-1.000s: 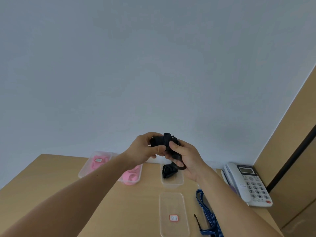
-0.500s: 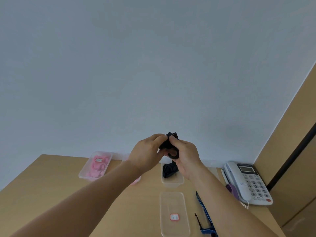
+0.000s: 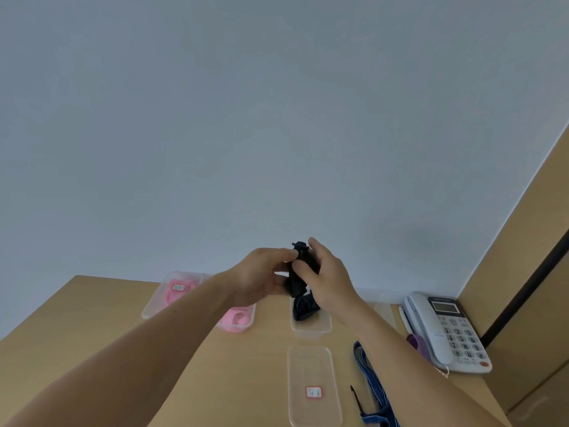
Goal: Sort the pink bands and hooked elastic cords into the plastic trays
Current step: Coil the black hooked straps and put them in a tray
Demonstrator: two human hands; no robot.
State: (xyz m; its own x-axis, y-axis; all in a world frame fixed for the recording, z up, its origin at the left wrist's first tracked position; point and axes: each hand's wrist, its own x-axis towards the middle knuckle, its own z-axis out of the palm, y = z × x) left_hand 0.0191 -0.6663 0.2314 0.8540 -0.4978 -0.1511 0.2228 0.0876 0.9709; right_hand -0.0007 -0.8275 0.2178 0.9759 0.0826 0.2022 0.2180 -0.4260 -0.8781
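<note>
Both hands hold a bundled black elastic cord [image 3: 300, 272] in the air above the far trays. My left hand [image 3: 261, 277] pinches its left side and my right hand [image 3: 326, 275] grips its right side. Just below, a clear tray [image 3: 311, 326] holds another black cord bundle [image 3: 303, 308]. Two clear trays with pink bands stand to the left: one [image 3: 154, 306] at far left, the other [image 3: 238, 318] partly hidden by my left forearm. A blue hooked elastic cord [image 3: 374, 385] lies on the table at the right, under my right forearm.
A flat clear lid [image 3: 314, 369] with a red label lies on the wooden table [image 3: 92, 328] in front. A white desk telephone [image 3: 449, 331] stands at the right by a wooden cabinet [image 3: 523, 272]. A purple object [image 3: 417, 343] lies beside the phone. Behind is a plain wall.
Both hands have kept working the black cord bundle, turning it more upright. The view dropped slightly, so the pink-band tray behind my left forearm shows again.
</note>
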